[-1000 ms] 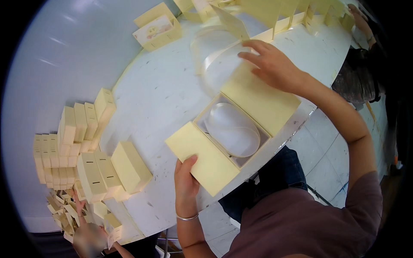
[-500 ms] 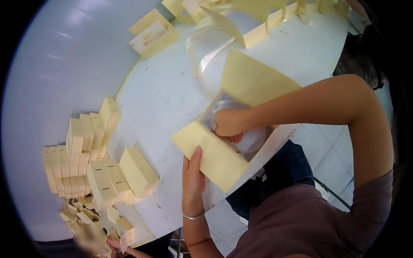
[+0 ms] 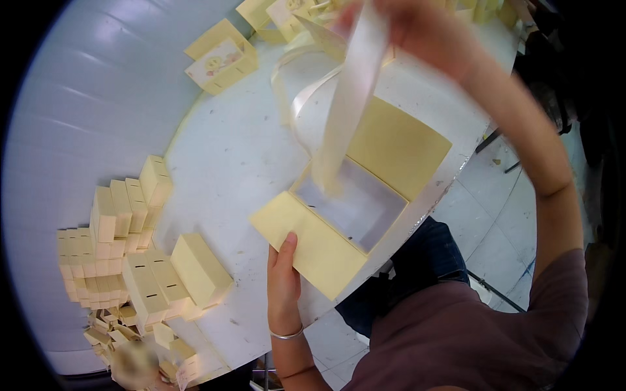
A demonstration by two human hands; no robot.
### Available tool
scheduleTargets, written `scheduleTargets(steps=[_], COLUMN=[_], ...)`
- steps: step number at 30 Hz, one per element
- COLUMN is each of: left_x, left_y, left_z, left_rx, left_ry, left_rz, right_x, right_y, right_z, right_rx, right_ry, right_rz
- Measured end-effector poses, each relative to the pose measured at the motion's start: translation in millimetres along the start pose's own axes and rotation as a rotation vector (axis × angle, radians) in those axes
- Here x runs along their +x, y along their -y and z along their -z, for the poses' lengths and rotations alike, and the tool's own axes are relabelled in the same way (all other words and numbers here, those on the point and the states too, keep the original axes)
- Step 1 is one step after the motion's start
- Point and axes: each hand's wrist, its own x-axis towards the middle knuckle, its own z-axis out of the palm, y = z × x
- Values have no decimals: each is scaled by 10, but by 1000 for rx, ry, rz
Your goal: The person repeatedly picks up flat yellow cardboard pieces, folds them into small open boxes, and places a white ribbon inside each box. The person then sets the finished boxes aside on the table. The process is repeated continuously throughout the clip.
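Note:
An open pale yellow box (image 3: 407,207) lies tilted on the white table, its inside greyish, with small dark slots in its near side. One flap (image 3: 385,140) folds out to the far right, the other (image 3: 313,251) to the near left. My left hand (image 3: 285,280) holds the near-left flap, thumb on top and fingers hidden beneath. High above the box, my right hand (image 3: 424,32), smeared by motion, grips the upper part of a whitish ribbon (image 3: 355,85). The ribbon runs taut down to the box's far-left inner side. Another curved length of ribbon (image 3: 306,98) lies on the table behind.
Stacked yellow boxes (image 3: 120,215) stand at the left, with a closed box (image 3: 201,268) nearer. An open box with a printed card (image 3: 218,62) sits at the far edge. More open boxes (image 3: 280,16) line the back. Small box pieces (image 3: 111,326) and a blurred person's head (image 3: 134,362) are at lower left.
My right hand has come out of the box and swung up and away, pulling the ribbon up with it. The box's inside is now exposed. My left hand stays on the flap.

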Motion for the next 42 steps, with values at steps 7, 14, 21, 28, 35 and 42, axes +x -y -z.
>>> scheduleTargets(steps=[7, 14, 21, 28, 35, 42], left_x=[13, 39, 83, 102, 64, 62], left_y=[-10, -59, 33, 110, 128, 136], left_z=[43, 10, -35, 99, 50, -62], left_rx=[27, 75, 87, -10, -7, -62], left_ry=[34, 46, 3, 48, 64, 55], left_rz=[-29, -17, -11, 62, -13, -104], right_x=[-645, 60, -107, -163, -78, -67], right_y=[856, 324, -853, -1117, -1079, -1290], right_z=[-83, -936, -972, -977, -945, -978], right_rx=[-792, -969, -1304, -1211, -1107, -1221], right_ry=[574, 378, 718, 746, 759, 817], right_rz=[-424, -378, -293, -198, -308, -124])
